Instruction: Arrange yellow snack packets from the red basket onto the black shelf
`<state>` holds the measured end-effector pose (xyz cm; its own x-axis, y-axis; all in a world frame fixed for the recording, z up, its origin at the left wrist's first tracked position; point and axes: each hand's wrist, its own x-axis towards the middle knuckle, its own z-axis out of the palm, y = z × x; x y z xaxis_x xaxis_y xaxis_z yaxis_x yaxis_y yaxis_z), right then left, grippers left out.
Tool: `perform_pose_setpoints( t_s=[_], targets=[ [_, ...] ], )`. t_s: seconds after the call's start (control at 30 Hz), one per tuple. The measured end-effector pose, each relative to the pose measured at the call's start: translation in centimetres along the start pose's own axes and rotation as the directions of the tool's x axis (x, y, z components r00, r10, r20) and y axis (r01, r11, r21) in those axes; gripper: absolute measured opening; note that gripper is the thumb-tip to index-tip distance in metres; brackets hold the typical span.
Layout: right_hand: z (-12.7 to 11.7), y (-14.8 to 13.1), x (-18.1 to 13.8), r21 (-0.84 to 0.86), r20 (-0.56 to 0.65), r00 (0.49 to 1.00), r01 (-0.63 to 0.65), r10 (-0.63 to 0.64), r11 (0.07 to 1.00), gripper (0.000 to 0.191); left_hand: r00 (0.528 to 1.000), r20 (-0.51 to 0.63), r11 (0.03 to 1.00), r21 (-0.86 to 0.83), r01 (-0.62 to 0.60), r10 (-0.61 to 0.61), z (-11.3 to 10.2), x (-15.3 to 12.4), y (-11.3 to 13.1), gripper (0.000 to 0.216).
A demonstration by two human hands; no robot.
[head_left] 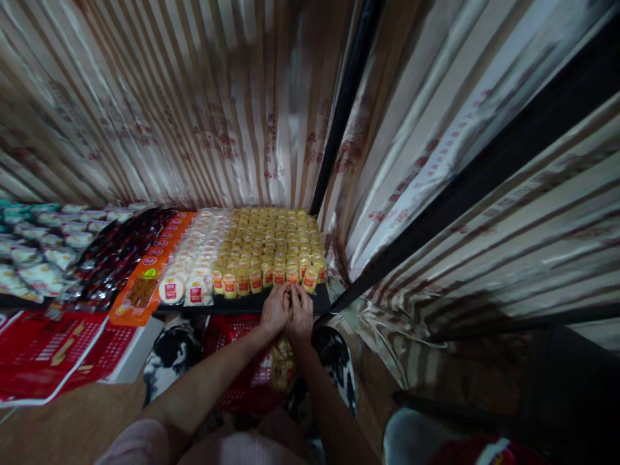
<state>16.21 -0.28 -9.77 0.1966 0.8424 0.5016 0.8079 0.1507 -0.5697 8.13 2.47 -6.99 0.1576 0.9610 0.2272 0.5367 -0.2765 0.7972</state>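
My left hand [275,311] and my right hand [300,315] meet at the front edge of a dark shelf [247,303]. Their fingers are bent and drawn together, the fingertips touching or nearly touching the front row of small yellow wrapped snack packets [268,245] with red-and-white labels. Whatever the fingers close on, if anything, is hidden by the hands. One front packet [310,278] leans slightly beside my right fingertips. Below my wrists, between my knees, a red basket [237,381] holds more yellow packets [282,368].
Left of the yellow rows lie white round packets [196,258], an orange flat pack [150,278], dark shiny packets [116,258] and white-and-green packets [53,239]. A red-printed box [53,355] stands below. Dark posts [346,103] and striped sheeting [217,97] enclose the back and right.
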Motion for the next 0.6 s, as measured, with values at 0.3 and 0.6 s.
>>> perform_pose_setpoints(
  t_s=[0.3,0.6],
  targets=[
    [0.3,0.3,0.2,-0.035,0.052,0.999,-0.006,0.008,0.999,0.045,1.000,0.007,1.000,0.008,-0.010,0.010,0.6,0.1,-0.6,0.039],
    [-1.2,-0.1,0.1,0.044,-0.198,0.977,-0.070,0.078,0.997,0.049,0.998,0.038,0.998,-0.029,-0.054,0.055,0.6,-0.5,-1.3,0.044]
  ],
)
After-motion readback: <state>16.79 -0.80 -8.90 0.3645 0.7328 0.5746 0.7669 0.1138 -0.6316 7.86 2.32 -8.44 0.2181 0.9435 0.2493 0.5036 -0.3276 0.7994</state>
